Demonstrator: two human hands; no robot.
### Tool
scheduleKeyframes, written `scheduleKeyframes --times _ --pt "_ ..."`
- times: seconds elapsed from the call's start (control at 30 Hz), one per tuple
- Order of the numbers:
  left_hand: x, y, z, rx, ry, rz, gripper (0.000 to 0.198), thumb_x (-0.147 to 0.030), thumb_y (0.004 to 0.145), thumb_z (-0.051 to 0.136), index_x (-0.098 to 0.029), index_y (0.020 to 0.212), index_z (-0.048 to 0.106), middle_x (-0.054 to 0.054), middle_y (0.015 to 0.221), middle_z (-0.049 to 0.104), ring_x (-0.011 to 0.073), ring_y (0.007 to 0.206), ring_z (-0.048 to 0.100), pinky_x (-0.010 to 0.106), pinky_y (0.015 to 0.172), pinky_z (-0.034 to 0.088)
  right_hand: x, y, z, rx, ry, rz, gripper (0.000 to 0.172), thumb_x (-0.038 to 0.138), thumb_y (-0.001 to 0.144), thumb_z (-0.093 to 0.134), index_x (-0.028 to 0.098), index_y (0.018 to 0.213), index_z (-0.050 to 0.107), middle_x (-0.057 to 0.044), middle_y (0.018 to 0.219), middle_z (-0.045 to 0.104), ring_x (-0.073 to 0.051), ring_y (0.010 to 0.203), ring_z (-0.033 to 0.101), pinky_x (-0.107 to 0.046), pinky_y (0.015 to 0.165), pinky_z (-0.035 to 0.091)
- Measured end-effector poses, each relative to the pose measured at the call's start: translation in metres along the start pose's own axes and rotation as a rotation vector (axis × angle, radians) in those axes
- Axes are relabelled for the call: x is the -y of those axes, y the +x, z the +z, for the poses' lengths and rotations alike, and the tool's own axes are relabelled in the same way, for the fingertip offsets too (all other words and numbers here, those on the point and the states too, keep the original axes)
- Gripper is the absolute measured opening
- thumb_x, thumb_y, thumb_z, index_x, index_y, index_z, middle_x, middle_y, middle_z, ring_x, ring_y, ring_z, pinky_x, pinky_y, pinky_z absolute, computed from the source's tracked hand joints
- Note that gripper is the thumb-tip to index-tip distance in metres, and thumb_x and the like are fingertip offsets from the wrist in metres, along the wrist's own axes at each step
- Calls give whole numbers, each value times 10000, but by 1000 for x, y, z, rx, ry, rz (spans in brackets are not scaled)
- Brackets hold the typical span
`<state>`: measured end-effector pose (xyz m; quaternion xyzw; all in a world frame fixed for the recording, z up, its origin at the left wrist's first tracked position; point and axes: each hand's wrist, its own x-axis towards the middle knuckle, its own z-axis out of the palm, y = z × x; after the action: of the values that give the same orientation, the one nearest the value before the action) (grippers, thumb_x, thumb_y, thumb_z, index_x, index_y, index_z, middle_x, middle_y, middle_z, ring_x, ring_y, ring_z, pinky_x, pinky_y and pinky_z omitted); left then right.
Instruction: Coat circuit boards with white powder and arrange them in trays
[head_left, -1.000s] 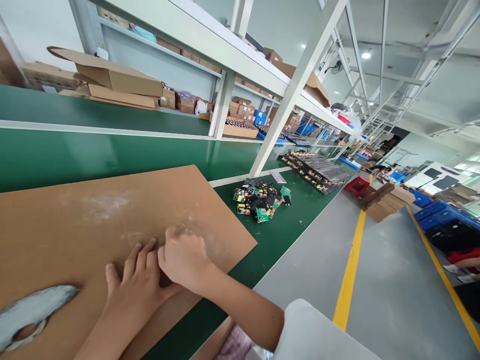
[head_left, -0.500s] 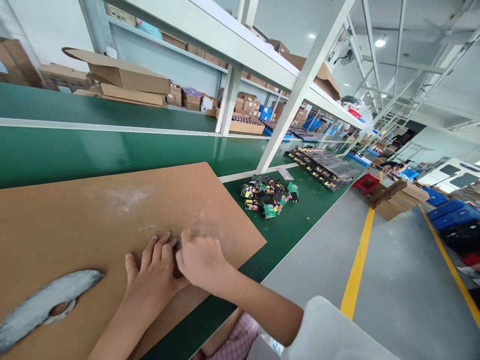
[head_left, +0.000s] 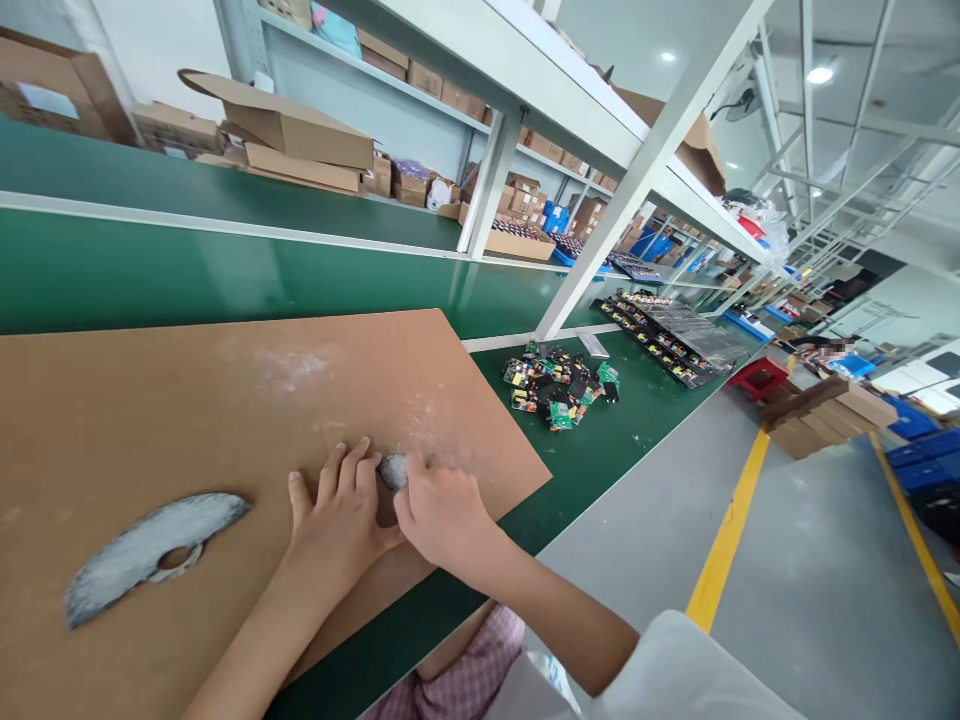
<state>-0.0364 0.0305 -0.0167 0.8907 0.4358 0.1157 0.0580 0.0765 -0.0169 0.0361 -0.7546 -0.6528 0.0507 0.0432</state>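
Note:
A small grey-white lump (head_left: 391,470) lies on the brown board (head_left: 187,420), between my two hands. My left hand (head_left: 337,515) rests flat on the board with its fingers stretched out, the fingertips touching the lump's left side. My right hand (head_left: 442,512) is curled, its fingers pressed against the lump from the right and front. A smear of grey-white powder with a tape ring in it (head_left: 154,550) lies on the board to the left of my hands.
A pile of small green circuit boards (head_left: 559,385) sits on the green bench (head_left: 225,285) to the right of the board. Trays of parts (head_left: 660,335) lie farther right. Cardboard boxes (head_left: 292,140) stand on the shelf behind. A white post (head_left: 622,210) rises from the bench.
The view has turned, so my hands sit more to the right in it. The grey lump, hidden under my hands before, now shows between my fingers.

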Motion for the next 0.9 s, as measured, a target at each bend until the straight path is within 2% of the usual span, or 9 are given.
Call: scheduleKeyframes --times 0.2,0.33,0.4,0.5,0.63,0.77,0.9 --pt "0 -1 3 -64 32 23 659 -513 805 422 -72 1294 439 212 1404 388 397 1324 261 675 1008 142 11 28 -3 -30 34 26 166 245 912 389 147 1020 466 -93 885 626 -225 770 629 -308 635 504" --pt "-3 -3 -2 -29 45 13 581 -474 805 464 -77 1228 491 211 1400 394 389 1319 283 676 1004 159 4 10 -3 48 -15 16 185 258 922 379 153 1046 469 -91 900 624 -224 764 631 -315 643 506" --pt "-4 -3 -4 -15 53 11 574 -461 796 485 -74 1221 490 206 1401 394 383 1322 279 672 1005 164 0 2 -1 36 -37 22 201 255 922 379 150 1069 467 -97 929 618 -217 754 630 -310 639 506" --pt "-4 -2 -5 -10 64 6 609 -480 788 471 -74 1241 470 199 1412 383 374 1329 268 652 1016 154 3 9 1 -18 9 35 194 238 923 375 143 1057 479 -100 911 625 -213 750 632 -302 638 509" --pt "1 3 -3 -3 51 17 721 -564 835 241 -43 1309 393 203 1381 419 370 1320 285 621 1008 183 13 35 3 -56 81 19 253 261 890 441 107 1085 490 -136 923 633 -253 864 628 -328 670 525" --pt "6 10 5 -49 58 20 890 -700 762 113 -69 1329 384 192 1334 469 381 1294 328 591 963 253 11 46 0 -74 137 41 315 294 873 475 84 1107 491 -137 950 635 -259 913 613 -332 678 530" --pt "7 12 13 -142 140 0 927 -653 741 -93 -106 1370 312 100 1295 516 338 1268 358 529 974 239 7 46 -5 -24 202 73 313 303 890 471 80 1109 468 -94 976 637 -249 947 593 -319 692 525"
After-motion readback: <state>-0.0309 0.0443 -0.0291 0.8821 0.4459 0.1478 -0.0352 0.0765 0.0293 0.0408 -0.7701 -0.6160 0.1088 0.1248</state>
